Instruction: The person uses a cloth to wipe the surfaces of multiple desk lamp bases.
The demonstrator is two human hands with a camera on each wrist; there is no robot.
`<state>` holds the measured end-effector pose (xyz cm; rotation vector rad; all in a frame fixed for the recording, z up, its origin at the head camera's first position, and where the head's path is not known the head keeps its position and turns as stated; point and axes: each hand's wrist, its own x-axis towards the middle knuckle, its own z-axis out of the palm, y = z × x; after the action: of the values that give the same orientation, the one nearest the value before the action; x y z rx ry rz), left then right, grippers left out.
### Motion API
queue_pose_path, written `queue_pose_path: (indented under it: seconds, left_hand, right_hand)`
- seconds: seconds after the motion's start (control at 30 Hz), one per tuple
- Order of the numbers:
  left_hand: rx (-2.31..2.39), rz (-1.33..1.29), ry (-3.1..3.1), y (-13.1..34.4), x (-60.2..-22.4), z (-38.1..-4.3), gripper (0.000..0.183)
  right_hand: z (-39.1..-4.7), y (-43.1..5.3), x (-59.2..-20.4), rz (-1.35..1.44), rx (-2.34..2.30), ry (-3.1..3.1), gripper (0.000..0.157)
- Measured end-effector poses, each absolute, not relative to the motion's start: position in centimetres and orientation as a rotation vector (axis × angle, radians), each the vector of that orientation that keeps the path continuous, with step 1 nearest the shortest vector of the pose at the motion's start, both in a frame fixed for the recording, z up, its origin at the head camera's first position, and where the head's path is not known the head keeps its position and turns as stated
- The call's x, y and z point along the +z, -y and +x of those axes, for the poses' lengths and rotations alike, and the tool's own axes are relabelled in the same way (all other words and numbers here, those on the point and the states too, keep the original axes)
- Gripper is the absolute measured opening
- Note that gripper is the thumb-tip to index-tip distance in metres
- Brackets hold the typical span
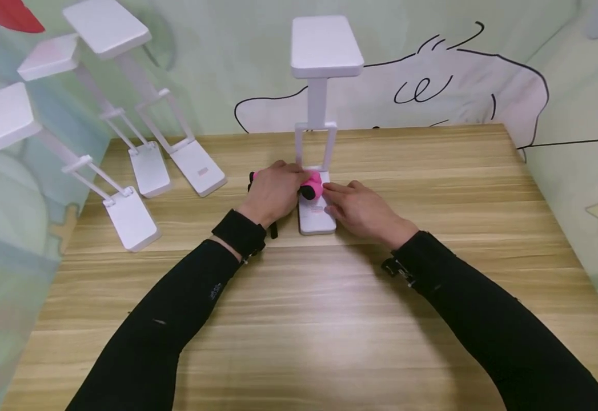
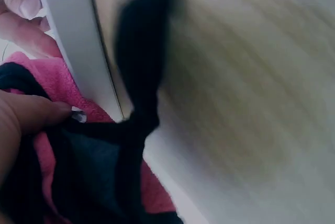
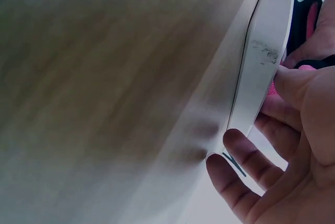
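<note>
A white folding desk lamp stands at the back middle of the table. Across its base lies a soft pink item with black ends; in the left wrist view it is fuzzy fabric with black straps. My left hand comes over it from the left and grips it, covering much of it, thumb on the fabric beside a small clear piece. From the right, my right hand touches the pink item with a fingertip, its thumb at the edge of the lamp base. Its outer fingers are loosely bent and hold nothing.
Three more white lamps, a front one, a middle one and a rear one, stand at the table's left. The wooden table meets cartoon-printed walls at the back and sides.
</note>
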<state>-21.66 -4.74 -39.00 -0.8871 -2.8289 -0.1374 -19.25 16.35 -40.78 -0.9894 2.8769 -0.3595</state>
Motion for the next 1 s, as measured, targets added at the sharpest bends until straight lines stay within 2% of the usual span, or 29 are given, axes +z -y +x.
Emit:
queue_pose_path:
  seconds: [0.27,0.37,0.57,0.73,1.0]
  left_hand:
    - [-0.197,-0.779,2.972,5.3,-38.7,-21.1,0.034]
    - [-0.204,-0.776,2.981,5.3,-38.6,-21.0,0.025]
    - [-0.208,-0.788,2.994,4.9,-38.1,-21.3,0.014]
    - [-0.204,-0.774,2.996,4.5,-38.1,-21.5,0.013]
    - [-0.271,-0.798,2.996,5.4,-38.5,-20.3,0.013]
  right_hand:
    - [-19.4,-16.3,-40.5,-0.969,-0.416,-2.862,0.048]
    - [-20.1,-16.3,-40.2,-0.777,-0.613,-2.845,0.044]
    - [-22.6,-15.7,-40.2,-0.189,-0.978,-2.777,0.033]
    - [-23.7,-14.6,-40.5,-0.069,-0.948,-2.699,0.032]
    - [-23.5,-14.0,-40.2,0.064,-1.024,-2.641,0.035]
